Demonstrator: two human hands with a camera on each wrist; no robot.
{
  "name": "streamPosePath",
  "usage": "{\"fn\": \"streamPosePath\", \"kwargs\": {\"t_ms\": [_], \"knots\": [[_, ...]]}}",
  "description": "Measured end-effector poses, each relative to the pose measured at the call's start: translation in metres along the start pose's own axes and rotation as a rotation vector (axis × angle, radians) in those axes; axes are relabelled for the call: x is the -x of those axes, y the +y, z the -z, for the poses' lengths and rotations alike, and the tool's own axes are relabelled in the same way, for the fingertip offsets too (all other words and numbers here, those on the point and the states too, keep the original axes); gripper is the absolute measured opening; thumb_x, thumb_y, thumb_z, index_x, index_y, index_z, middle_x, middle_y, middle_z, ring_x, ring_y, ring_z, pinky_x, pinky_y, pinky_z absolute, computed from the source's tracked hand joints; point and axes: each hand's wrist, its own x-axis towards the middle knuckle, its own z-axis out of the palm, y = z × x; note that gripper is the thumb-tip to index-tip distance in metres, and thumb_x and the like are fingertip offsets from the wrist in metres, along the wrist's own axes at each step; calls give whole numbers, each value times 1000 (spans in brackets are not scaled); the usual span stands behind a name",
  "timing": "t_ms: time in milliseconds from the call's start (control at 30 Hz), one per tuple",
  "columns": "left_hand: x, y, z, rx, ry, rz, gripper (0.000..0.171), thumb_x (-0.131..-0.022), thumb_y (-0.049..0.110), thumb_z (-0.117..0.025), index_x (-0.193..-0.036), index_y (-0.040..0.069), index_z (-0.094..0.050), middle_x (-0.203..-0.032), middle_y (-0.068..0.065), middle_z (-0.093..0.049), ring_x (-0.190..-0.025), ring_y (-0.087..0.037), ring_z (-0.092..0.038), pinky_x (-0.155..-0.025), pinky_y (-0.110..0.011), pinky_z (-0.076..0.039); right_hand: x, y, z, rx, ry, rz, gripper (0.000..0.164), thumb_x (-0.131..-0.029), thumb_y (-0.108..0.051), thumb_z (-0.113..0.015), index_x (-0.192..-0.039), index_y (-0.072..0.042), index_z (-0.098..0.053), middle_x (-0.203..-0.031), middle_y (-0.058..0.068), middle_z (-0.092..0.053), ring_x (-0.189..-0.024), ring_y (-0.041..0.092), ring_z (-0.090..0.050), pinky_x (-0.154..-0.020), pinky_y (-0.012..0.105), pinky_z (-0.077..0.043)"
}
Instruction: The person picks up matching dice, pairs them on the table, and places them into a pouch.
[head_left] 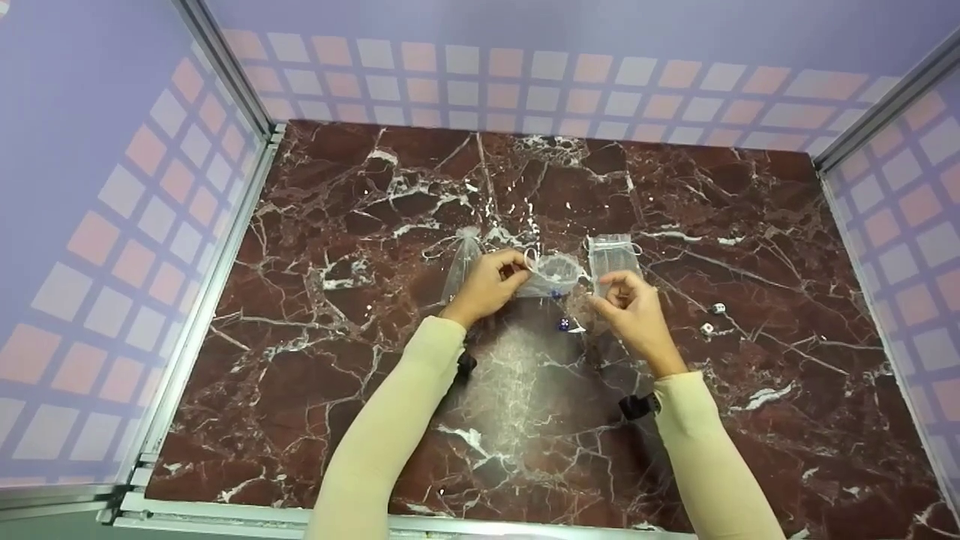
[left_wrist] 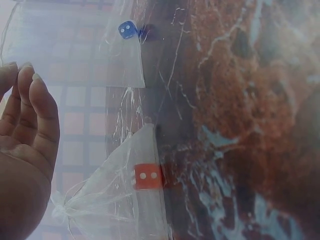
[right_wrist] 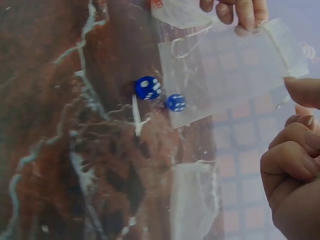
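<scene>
My left hand [head_left: 491,281] pinches the rim of a sheer white organza drawstring pouch [head_left: 536,285], whose mouth gapes toward the right. A blue die [left_wrist: 127,30] shows through the lower end of this pouch. Just outside it, another blue die [right_wrist: 148,88] lies on the tabletop. Close to the pouch's mouth is my right hand [head_left: 634,309], its fingers loosely bent, with nothing visible between thumb and fingertips. Left of the held pouch stands a gathered, tied pouch [left_wrist: 115,187] with an orange-red die [left_wrist: 148,176] inside.
A flat white organza pouch [head_left: 615,251] lies behind my right hand. Two white dice, one nearer [head_left: 707,328] and one farther [head_left: 718,308], sit to the right. The dark red marbled tabletop [head_left: 337,405] is bordered by metal rails [head_left: 217,300] and lilac checked panels [head_left: 465,67].
</scene>
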Motion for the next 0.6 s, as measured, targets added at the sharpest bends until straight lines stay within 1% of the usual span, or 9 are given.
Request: {"fn": "streamPosePath", "kwargs": {"t_ms": [100, 167, 233, 333, 467, 600], "knots": [[-1, 1, 0, 1, -6, 4, 5, -88, -2, -69, -91, 2, -71, -84, -3, -67, -72, -19, -57, -65, -25, -47, 1, 7, -1, 57, -36, -33, 22, -80, 15, -71, -99, 18, -59, -63, 6, -46, -54, 7, -38, -48, 14, -31], [-2, 2, 0, 8, -14, 5, 6, -88, -3, -68, -92, 2, -71, -86, -5, -68, -72, -20, -57, -66, -25, -48, 0, 20, -2, 89, -51, -50, 20, -80, 15, -71, -97, 18, -62, -63, 6, -46, -55, 7, -38, -49, 14, -30], [-3, 2, 0, 14, -15, 3, 6, -89, -3, -68, -92, 2, -71, -88, -8, -69, -73, -20, -57, -66, -25, -48, -2, 34, -4, 124, -72, -54, 22, -80, 14, -72, -99, 17, -64, -63, 5, -46, -55, 7, -38, -49, 15, -30], [-3, 3, 0, 18, -12, 6, 7, -89, -3, -67, -92, 2, -71, -90, -10, -69, -73, -18, -57, -66, -26, -48, -5, 56, -8, 176, -125, -64, 25, -79, 10, -75, -103, 12, -68, -63, 1, -47, -55, 6, -38, -49, 15, -30], [-2, 2, 0, 12, -14, 10, 7, -89, -3, -67, -92, 2, -70, -90, -9, -68, -71, -12, -55, -65, -25, -48, -5, 67, -15, 234, -202, -75, 31, -78, 3, -79, -107, 8, -70, -61, -2, -48, -53, 3, -40, -49, 17, -33], [-2, 0, -2, 2, -12, 1, 6, -89, -2, -68, -92, 2, -71, -86, -4, -67, -70, -9, -54, -65, -25, -48, -1, 72, -22, 266, -234, -81, 34, -76, 0, -82, -107, 7, -70, -61, -4, -47, -53, 4, -40, -49, 19, -33]]}}
